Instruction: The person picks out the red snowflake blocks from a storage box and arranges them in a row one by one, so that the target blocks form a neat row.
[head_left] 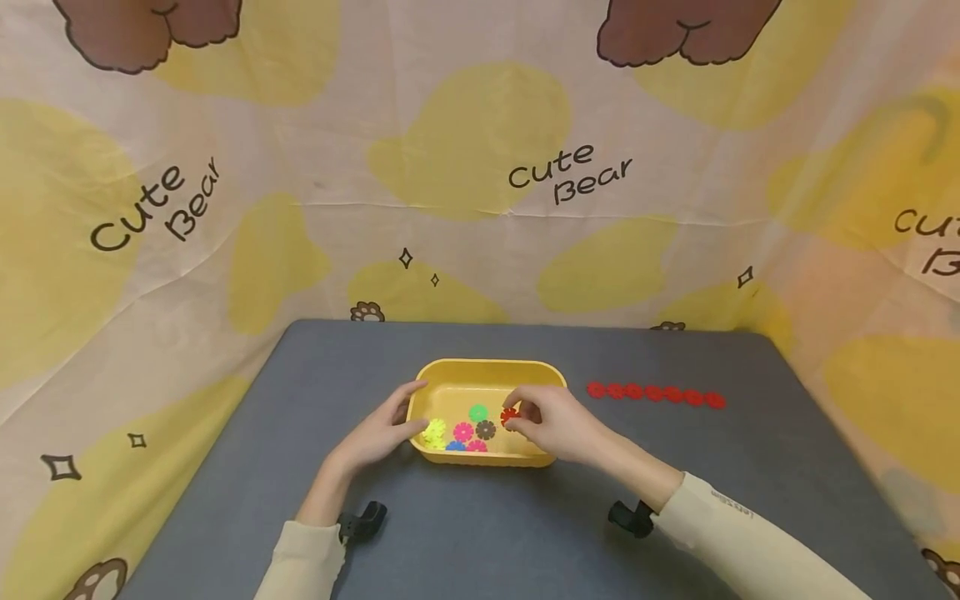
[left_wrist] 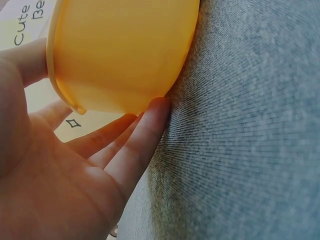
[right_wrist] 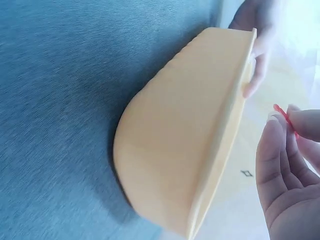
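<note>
A yellow plastic basin (head_left: 487, 458) with rounded corners stands on the table. My left hand (head_left: 380, 429) grips its left end, thumb over the rim and fingers against the outer wall (left_wrist: 125, 55). Above the basin's right part, my right hand (head_left: 562, 421) pinches a red snowflake disc (head_left: 509, 416) between thumb and fingertips; in the right wrist view this disc (right_wrist: 285, 119) appears edge-on, above the rim. Inside the basin lie several other discs: yellow ones (head_left: 434, 432), a green one (head_left: 477, 412), a brown one (head_left: 486, 430), pink ones (head_left: 463, 432) and a blue one (head_left: 455, 447).
To the right of the basin, several red discs (head_left: 654, 393) lie in a row on the grey table (head_left: 487, 533). A patterned cloth (head_left: 465, 167) hangs behind the table and along its sides. A dark strap with a camera sits on each wrist.
</note>
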